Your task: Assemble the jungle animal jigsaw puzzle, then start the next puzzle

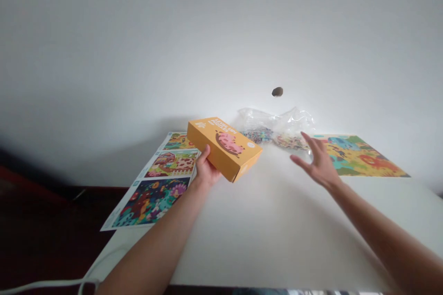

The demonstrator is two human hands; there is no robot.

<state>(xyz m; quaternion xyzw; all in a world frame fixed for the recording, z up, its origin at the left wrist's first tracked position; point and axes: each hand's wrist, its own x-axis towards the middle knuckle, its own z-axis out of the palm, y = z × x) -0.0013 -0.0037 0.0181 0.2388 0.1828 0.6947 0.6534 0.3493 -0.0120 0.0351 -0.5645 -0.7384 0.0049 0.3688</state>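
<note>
Box [226, 147] in left fingers [205, 153] (tilted)

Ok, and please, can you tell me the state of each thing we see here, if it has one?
Yellow box: looks closed, tilted, held up.
Left hand: gripping the box.
Right hand: empty, fingers spread, raised.
Clear plastic bags: small colourful pieces inside; sealed or not, cannot tell.
Left picture sheet: unfolded, over the table edge.
Right picture sheet: unfolded, flat.
White cable: loosely curved.
</note>
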